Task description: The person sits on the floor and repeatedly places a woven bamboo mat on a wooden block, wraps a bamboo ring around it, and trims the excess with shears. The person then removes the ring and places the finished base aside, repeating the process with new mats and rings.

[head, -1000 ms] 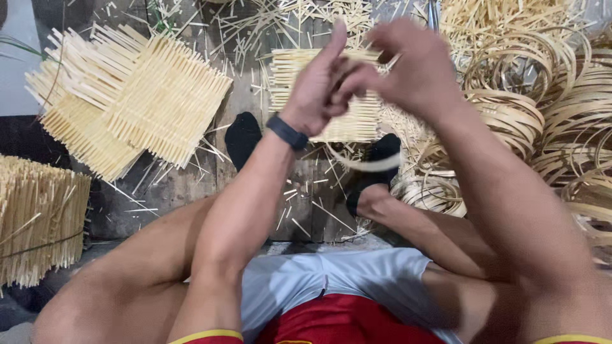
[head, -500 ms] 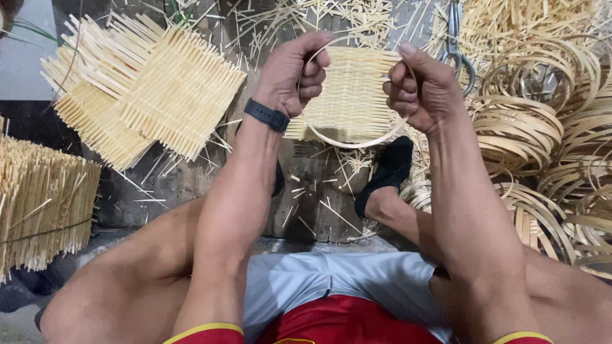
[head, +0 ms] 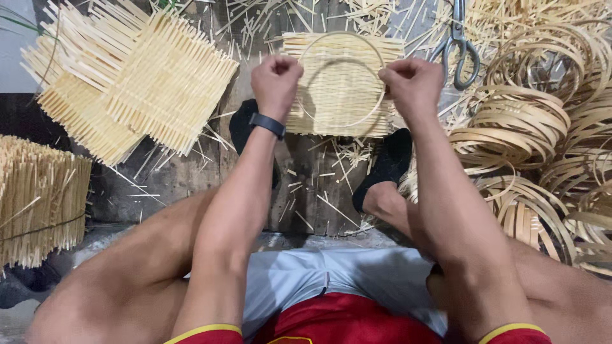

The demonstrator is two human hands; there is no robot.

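both hands have moved apart since the earlier frame and now hold a thin bamboo ring (head: 341, 79) open over a woven mat (head: 344, 86). left hand (head: 275, 78) and right hand (head: 413, 81) are each closed in a fist on one side of the ring. i think the thin strip could crack or spring out if pulled wider. scissors (head: 460, 44) lie just right of the right hand, coiled hoops (head: 516, 127) crowd further right, stacked mats (head: 134, 83) on the left; the near floor between the feet is more free.

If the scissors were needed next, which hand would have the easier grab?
Probably the right hand: the scissors lie just beyond it, while the left hand sits across the thin hoop both hands grip, above the woven mat.
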